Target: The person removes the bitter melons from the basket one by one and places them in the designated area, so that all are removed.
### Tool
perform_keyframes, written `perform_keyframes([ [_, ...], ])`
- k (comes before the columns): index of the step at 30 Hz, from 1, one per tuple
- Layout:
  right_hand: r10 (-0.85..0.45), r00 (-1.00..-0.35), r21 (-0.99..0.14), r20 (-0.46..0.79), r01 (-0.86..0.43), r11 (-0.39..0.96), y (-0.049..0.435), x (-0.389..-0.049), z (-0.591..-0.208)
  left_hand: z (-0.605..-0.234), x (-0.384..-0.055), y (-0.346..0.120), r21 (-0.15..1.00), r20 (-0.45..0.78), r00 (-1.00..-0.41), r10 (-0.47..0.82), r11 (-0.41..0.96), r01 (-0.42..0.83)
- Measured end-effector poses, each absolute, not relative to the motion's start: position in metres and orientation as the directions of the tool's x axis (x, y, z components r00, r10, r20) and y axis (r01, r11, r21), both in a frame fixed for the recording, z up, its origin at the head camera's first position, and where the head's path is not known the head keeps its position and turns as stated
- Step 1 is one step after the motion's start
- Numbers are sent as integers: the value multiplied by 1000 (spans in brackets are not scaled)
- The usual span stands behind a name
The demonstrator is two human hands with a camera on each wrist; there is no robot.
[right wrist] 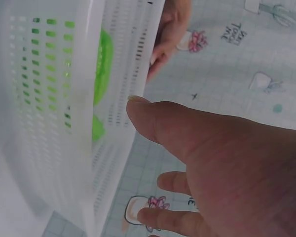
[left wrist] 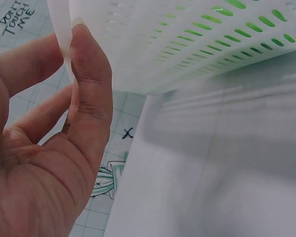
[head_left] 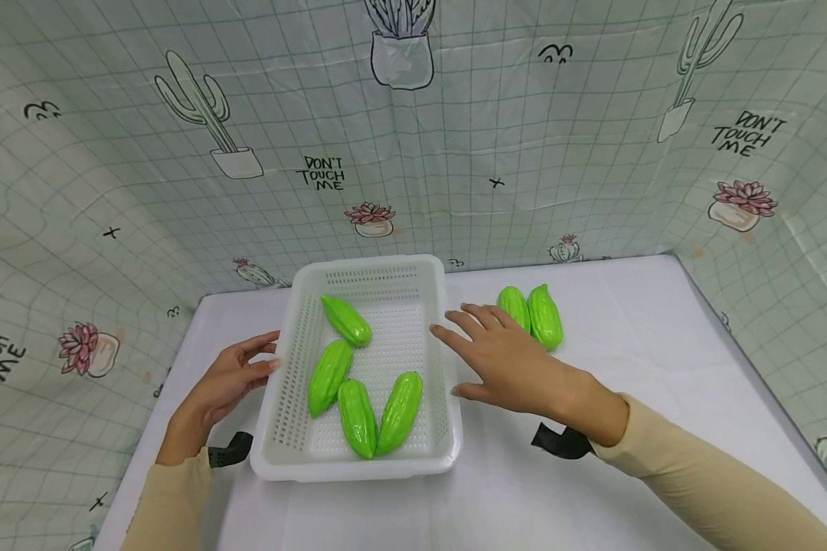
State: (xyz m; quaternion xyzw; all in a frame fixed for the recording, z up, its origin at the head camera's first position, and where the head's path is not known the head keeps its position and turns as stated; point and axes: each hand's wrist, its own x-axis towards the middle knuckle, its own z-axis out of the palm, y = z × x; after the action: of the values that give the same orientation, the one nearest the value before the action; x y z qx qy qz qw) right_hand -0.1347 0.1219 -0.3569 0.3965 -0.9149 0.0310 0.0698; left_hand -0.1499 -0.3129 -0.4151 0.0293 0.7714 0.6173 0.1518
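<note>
Pinching the white basket by its left rim, probably to steady it, the left hand faces the empty right hand, spread beside the opposite rim. Four green gourds lie inside, contained by the basket; two loose gourds rest to its right.

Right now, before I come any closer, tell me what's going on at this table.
A person has both hands at a white perforated plastic basket. The left hand touches its left rim; the right hand is spread open at the right rim, though whether it touches is unclear. Four green bitter gourds lie inside the basket, and two more lie on the white table covering, beyond the right hand.
</note>
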Motion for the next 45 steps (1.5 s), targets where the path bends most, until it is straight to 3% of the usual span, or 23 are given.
perform_keyframes([
  [16,-753,-652,-13,91,-757,654,95,-132,-357,-415,-149,-313,962,-199,-950,239,232,-143],
  [45,-789,-614,152,3,-779,608,57,-130,-367,-417,-149,-314,963,-195,-949,246,231,-138],
])
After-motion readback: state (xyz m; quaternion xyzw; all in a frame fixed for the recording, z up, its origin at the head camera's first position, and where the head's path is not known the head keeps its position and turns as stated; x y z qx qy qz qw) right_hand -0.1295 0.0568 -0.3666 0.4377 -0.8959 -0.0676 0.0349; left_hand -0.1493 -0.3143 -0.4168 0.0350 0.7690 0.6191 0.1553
